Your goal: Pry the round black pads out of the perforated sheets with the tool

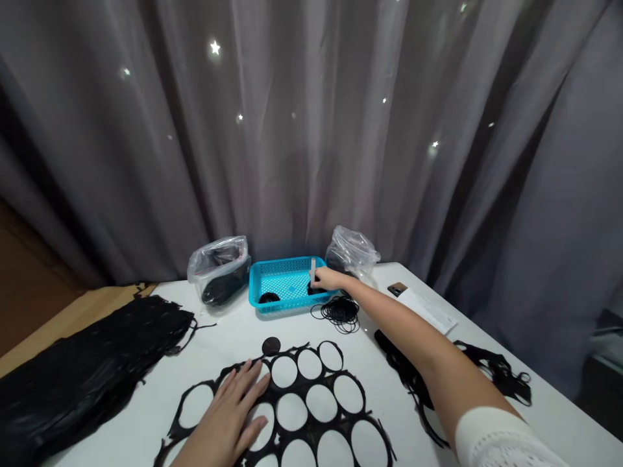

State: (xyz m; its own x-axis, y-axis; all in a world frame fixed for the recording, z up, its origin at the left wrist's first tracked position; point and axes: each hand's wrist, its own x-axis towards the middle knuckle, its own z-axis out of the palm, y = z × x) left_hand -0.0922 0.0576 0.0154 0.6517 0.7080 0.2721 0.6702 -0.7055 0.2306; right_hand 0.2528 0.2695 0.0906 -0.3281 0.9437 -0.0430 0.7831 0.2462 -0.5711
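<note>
My left hand (235, 412) lies open, fingers spread, on a black sheet (315, 383) cut through with rows of large round holes. A black disc (271, 346) rests at the sheet's far edge. My right hand (327, 279) reaches over the right end of a blue basket (291, 302), fingers closed around what looks like a pale flat strip (313, 271) standing upright. Below that hand, dark pieces (316, 290) lie in the basket, partly hidden. Another small dark pile (269, 298) is in its left front corner. Thin black rings (341, 314) lie in a heap in front of the basket.
Clear plastic bags stand left (219, 269) and right (352, 250) of the basket, the left one with black contents. A stack of black sheets (92, 363) covers the left side. Black scraps (501, 371), white paper (428, 310) and a phone (397, 289) lie at right.
</note>
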